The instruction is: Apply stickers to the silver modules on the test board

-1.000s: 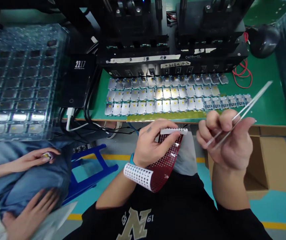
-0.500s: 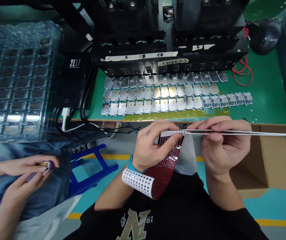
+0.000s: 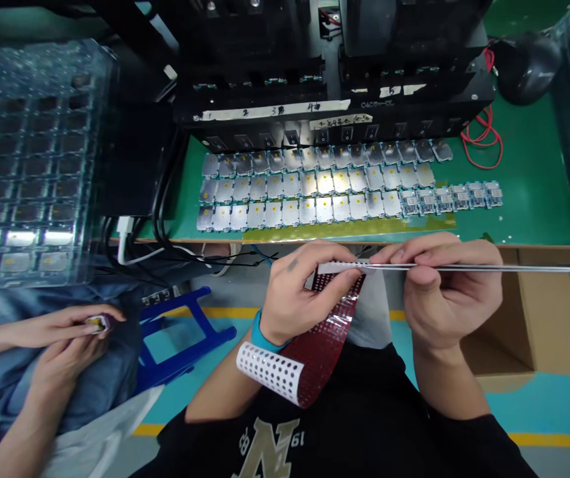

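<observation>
Lengthwise: a long thin pale strip (image 3: 488, 268) runs level across the frame, from the right edge to the white top edge of a perforated sheet (image 3: 322, 352).
Left hand (image 3: 304, 295): pinched closed on that white edge; the sheet hangs below it, dark red on this face, with a white curled lower end.
Right hand (image 3: 451, 292): closed around the strip, whose tip points toward the left hand; the far end runs out of frame.
Between the hands: the strip's tip meets the sheet's edge, nearer the left hand.
Above the hands: rows of metal-backed circuit boards (image 3: 304, 199) lie on a green mat (image 3: 528, 166), below a black rack (image 3: 334, 113).
Upper left: stacked clear trays (image 3: 30, 166).
Lower left: a co-worker's hands (image 3: 66, 338) hold a small object (image 3: 98, 324).
Lower right: a cardboard box (image 3: 553, 325).
</observation>
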Tool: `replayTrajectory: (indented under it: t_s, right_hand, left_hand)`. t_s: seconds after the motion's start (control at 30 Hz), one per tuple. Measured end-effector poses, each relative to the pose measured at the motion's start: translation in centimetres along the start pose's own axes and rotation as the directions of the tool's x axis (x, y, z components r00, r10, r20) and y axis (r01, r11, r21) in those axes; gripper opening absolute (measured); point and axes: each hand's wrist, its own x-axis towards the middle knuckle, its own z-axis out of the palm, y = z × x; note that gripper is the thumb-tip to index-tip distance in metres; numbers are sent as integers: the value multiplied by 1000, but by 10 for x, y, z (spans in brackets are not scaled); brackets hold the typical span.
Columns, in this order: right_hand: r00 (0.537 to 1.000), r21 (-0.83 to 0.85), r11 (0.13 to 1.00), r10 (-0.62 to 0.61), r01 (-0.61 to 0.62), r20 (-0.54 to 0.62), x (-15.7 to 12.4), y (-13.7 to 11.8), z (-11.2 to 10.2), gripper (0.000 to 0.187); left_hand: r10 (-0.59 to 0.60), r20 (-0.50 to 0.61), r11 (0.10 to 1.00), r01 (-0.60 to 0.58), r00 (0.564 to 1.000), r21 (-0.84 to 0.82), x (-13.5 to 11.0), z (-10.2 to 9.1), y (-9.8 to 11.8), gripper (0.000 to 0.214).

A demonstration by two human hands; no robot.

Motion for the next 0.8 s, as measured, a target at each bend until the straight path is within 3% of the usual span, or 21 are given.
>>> replayTrajectory:
  t_s: [0.37,0.47,0.53,0.6,0.67,0.8]
  right_hand:
    - [995,-10,998,69,-70,-72,-2,1,7,9]
    - [988,-21,994,102,-105,-116,-1,4,-11,12]
    - [981,-113,987,91,-112,-174,6,4,-35,15]
    - [968,-247,965,20,-84,-250,20,3,-64,18]
    - [952,-355,931,-31,-83,-303,39,3,-91,19]
    - [951,-417,896,20,-155,-309,74,9,-122,29]
  left_hand:
    - [-34,37,995,30,999,99,2,-4,7,10]
    - [-29,75,994,21,997,105,3,-4,6,12]
    - [-13,172,995,-5,985,103,5,-2,4,16]
    - [37,326,990,-79,945,117,11,7,3,16]
    - [119,469,966,-211,875,148,20,22,4,13]
    - [271,596,841,-487,756,236,43,65,7,10]
